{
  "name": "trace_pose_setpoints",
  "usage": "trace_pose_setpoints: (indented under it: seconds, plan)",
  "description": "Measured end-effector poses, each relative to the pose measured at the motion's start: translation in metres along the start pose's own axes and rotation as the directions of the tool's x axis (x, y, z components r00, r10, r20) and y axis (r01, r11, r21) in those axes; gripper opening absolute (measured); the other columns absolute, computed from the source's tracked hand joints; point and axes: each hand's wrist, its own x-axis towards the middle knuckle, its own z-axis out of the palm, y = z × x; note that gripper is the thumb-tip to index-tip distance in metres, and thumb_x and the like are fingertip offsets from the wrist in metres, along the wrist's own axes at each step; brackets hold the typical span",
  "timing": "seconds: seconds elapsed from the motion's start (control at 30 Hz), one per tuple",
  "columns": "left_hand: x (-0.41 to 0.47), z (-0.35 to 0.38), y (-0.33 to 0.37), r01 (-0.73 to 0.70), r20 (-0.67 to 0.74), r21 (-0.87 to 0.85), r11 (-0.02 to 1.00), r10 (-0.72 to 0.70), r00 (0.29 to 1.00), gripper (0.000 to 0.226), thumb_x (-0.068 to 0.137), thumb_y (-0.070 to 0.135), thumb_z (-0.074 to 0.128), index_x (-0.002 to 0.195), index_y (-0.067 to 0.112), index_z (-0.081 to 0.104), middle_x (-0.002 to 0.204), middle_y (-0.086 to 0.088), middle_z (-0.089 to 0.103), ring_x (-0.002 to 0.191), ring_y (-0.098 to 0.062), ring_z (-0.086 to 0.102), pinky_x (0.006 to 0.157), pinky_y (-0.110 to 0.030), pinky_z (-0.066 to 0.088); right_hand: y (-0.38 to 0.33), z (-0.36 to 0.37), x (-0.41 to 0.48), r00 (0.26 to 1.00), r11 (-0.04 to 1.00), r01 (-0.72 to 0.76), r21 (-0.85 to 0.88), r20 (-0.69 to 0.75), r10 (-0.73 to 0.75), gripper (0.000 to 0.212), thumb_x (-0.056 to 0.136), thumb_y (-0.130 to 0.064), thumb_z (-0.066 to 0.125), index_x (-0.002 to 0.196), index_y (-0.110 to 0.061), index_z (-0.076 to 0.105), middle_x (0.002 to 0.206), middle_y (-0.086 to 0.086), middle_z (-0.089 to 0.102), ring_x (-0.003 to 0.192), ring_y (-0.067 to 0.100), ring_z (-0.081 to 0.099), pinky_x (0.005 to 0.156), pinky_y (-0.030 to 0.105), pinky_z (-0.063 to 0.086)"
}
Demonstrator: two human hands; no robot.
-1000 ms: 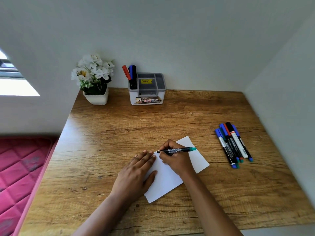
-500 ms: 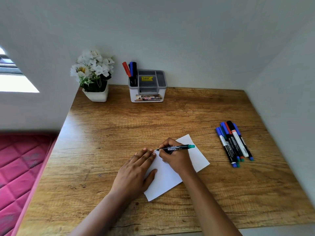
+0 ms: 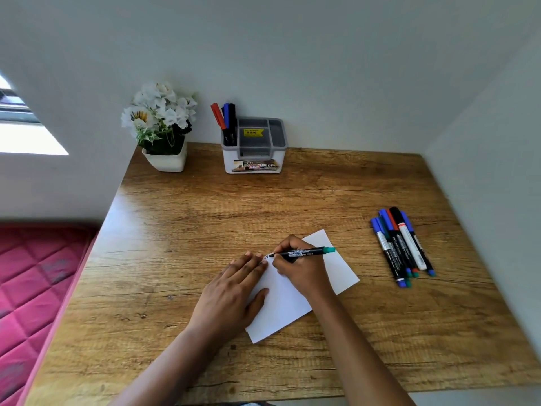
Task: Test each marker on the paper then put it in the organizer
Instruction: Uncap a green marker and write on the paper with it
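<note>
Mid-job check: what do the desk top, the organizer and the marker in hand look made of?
The desk top: wood or wood-look laminate, satin; grain lines, soft window glare. The organizer: likely plastic; smooth white body, grey insert, stickers. The marker in the right hand: likely plastic; smooth black barrel with printed label, green end.

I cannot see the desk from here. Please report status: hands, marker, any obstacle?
Right hand grips marker, tip on paper. Left hand flat, holding paper down. Nothing lies between paper and organizer.
</note>
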Motion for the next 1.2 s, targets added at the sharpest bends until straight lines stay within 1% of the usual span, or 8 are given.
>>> trace_pose_setpoints:
  seconds: [0.1, 0.2, 0.37, 0.6, 0.77, 0.97, 1.03, 1.2]
  plan:
    - [0.0002, -0.0003, 0.0009, 0.001, 0.0, 0.01, 1.0, -0.001, 1.0, 0.058, 0.097, 0.051, 0.029, 0.141, 0.017, 0.046, 0.144, -0.001, 0.046, 0.136, -0.017, 0.037, 0.104, -0.034, 0.036, 0.0002, -0.0002, 0.0001, 1.0, 1.0, 0.003, -0.005, 0.0, -0.003, 0.009, 0.078, -0.01, 0.069, 0.076, -0.016, 0.062, 0.071, -0.007, 0.064, 0.07, 0.014, 0.063, 0.067, 0.044, 0.056]
    - [0.0005, -0.0009, 0.0009, -0.005, 0.009, 0.02, 1.0, 0.005, 1.0, 0.057, 0.098, 0.051, 0.027, 0.141, 0.018, 0.045, 0.145, -0.001, 0.045, 0.136, -0.017, 0.037, 0.105, -0.034, 0.035, -0.0012, 0.0002, -0.0002, 1.0, 1.0, 0.007, -0.023, -0.008, -0.007, 0.006, 0.079, -0.012, 0.069, 0.079, -0.013, 0.063, 0.072, -0.007, 0.064, 0.072, 0.015, 0.064, 0.068, 0.042, 0.057]
    - [-0.0002, -0.0005, 0.0012, 0.0, 0.017, 0.025, 1.0, 0.0, 1.0, 0.059, 0.099, 0.052, 0.023, 0.142, 0.019, 0.043, 0.146, 0.0, 0.043, 0.137, -0.017, 0.035, 0.106, -0.033, 0.032, -0.0026, -0.0002, -0.0009, 0.999, 1.0, -0.017, 0.016, -0.035, 0.017, 0.006, 0.078, -0.008, 0.069, 0.078, -0.01, 0.063, 0.069, -0.006, 0.064, 0.071, 0.021, 0.065, 0.065, 0.048, 0.056]
    - [-0.0001, -0.0005, 0.0008, 0.001, 0.026, 0.015, 1.0, -0.002, 1.0, 0.058, 0.098, 0.052, 0.025, 0.143, 0.02, 0.043, 0.147, 0.002, 0.041, 0.139, -0.015, 0.032, 0.106, -0.032, 0.031, -0.0035, 0.0006, -0.0024, 0.999, 0.999, -0.028, 0.022, -0.044, 0.029, 0.012, 0.078, -0.009, 0.068, 0.074, -0.017, 0.061, 0.07, -0.004, 0.064, 0.071, 0.021, 0.064, 0.064, 0.05, 0.056]
    - [-0.0004, 0.0008, -0.0006, 0.002, 0.028, 0.004, 1.0, -0.003, 1.0, 0.059, 0.098, 0.053, 0.023, 0.144, 0.021, 0.041, 0.149, 0.002, 0.039, 0.14, -0.015, 0.03, 0.108, -0.032, 0.029, -0.005, 0.0012, -0.0034, 0.996, 0.998, -0.048, 0.048, -0.07, 0.051, 0.015, 0.079, -0.008, 0.069, 0.074, -0.019, 0.06, 0.068, -0.007, 0.064, 0.067, 0.009, 0.064, 0.066, 0.05, 0.057]
    - [0.0007, -0.0001, -0.0001, 0.002, 0.03, 0.007, 1.0, -0.002, 1.0, 0.059, 0.098, 0.053, 0.023, 0.143, 0.02, 0.042, 0.148, 0.003, 0.04, 0.139, -0.015, 0.03, 0.108, -0.032, 0.027, -0.0044, 0.0009, -0.0026, 0.997, 0.999, -0.044, 0.024, -0.069, 0.045, 0.02, 0.077, -0.009, 0.069, 0.07, -0.023, 0.058, 0.067, -0.005, 0.063, 0.066, 0.015, 0.065, 0.063, 0.05, 0.057]
    - [0.0004, 0.0, -0.0004, 0.004, 0.028, 0.002, 1.0, -0.004, 1.0, 0.059, 0.097, 0.053, 0.024, 0.143, 0.021, 0.042, 0.148, 0.003, 0.04, 0.139, -0.014, 0.031, 0.107, -0.031, 0.028, -0.0035, 0.0008, -0.0033, 0.996, 0.999, -0.039, 0.021, -0.075, 0.041, 0.018, 0.077, -0.009, 0.069, 0.069, -0.023, 0.058, 0.067, -0.004, 0.064, 0.067, 0.017, 0.065, 0.062, 0.051, 0.056]
    - [0.0005, -0.0008, 0.0004, 0.006, 0.016, -0.009, 1.0, -0.006, 1.0, 0.057, 0.096, 0.052, 0.028, 0.142, 0.021, 0.044, 0.147, 0.003, 0.043, 0.138, -0.015, 0.033, 0.106, -0.031, 0.033, -0.0073, 0.001, -0.004, 0.996, 0.998, -0.04, 0.048, -0.08, 0.044, 0.016, 0.08, -0.006, 0.068, 0.073, -0.018, 0.06, 0.071, -0.007, 0.064, 0.067, 0.003, 0.064, 0.066, 0.047, 0.059]
